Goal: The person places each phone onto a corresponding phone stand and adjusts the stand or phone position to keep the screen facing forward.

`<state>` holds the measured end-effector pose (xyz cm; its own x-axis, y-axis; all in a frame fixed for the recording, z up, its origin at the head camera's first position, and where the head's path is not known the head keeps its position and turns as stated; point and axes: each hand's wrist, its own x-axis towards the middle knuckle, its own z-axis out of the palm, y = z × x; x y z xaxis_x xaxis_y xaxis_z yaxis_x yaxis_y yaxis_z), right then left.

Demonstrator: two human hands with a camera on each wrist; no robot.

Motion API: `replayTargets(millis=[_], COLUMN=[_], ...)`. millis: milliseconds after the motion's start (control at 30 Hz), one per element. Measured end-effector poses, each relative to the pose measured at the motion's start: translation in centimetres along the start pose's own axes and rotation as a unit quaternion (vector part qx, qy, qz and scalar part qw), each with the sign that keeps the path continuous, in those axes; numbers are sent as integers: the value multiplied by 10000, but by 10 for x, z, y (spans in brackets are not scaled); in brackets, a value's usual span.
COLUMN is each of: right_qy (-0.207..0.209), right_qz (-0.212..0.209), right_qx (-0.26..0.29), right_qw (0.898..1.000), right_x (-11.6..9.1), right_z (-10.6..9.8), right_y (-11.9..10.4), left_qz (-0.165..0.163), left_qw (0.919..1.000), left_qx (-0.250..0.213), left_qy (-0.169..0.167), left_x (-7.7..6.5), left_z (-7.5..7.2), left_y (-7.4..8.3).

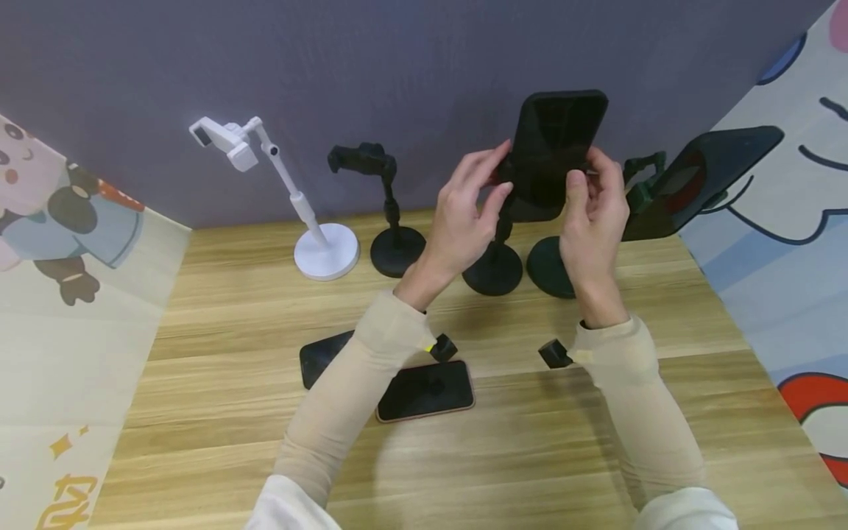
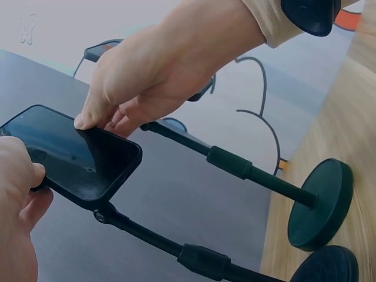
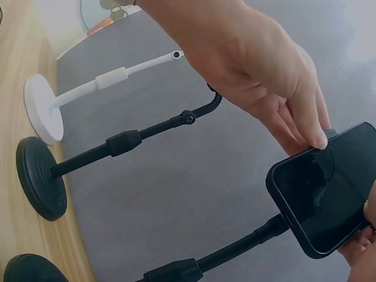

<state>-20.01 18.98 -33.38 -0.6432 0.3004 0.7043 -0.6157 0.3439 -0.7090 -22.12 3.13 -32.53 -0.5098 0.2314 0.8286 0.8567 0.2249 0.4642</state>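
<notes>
A: First, the whereabouts of the phone [image 1: 556, 140]?

B: Up off the table [image 1: 517, 464], at the head of a black stand [image 2: 202, 261], tilted, screen side out. Pinched at one long edge by the left hand [image 1: 464, 213] and at the opposite edge by the right hand [image 1: 595, 228], thumbs to the front, other fingers round toward the back.

A: Firmly fixed to the stand, then?

B: Can't tell. Mostly blocked from view by the phone and fingers.

A: Worst outcome from here?

B: Probably a drop. Likely cause: letting go with one hand too early, with only a shallow hold on the edge.

A: Any trouble on landing?

B: Perhaps a knock against the round base [image 1: 492, 274] below, or against the pink-rimmed phone [image 1: 430, 390] lying nearer on the table.

A: And short of a fall?

B: Possibly a crooked lean, from pulling harder on one side than the other. Also a tipping stand: top-heavy under a phone, with neither hand down there for steadying.

A: Risk to the neighbours?

B: Some, to the right. Close beside, a dark green stand [image 1: 548, 269] with a tilted second phone [image 1: 709, 180], easy to bump with the right hand on pulling away. Less to the left: a bare black stand [image 1: 397, 252], then a white stand [image 1: 327, 254] farther along.
</notes>
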Motion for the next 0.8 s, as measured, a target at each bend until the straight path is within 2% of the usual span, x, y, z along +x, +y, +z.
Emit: replayTargets(millis=[167, 367, 600, 800], right_qy=[68, 39, 195, 221], right_qz=[81, -148, 117, 119], right_qx=[-31, -187, -125, 72], right_qw=[9999, 9997, 9997, 9997], right_x=[-2, -6, -9, -11], right_z=[0, -3, -3, -1], right_y=[-3, -2, -7, -5], left_qz=[-64, 6, 67, 76], left_qw=[10000, 9999, 9999, 9999], left_qx=[-21, -108, -79, -29], left_qy=[-6, -2, 46, 87], left_x=[-1, -3, -5, -6], left_z=[0, 0, -1, 0], left_y=[2, 5, 8, 8])
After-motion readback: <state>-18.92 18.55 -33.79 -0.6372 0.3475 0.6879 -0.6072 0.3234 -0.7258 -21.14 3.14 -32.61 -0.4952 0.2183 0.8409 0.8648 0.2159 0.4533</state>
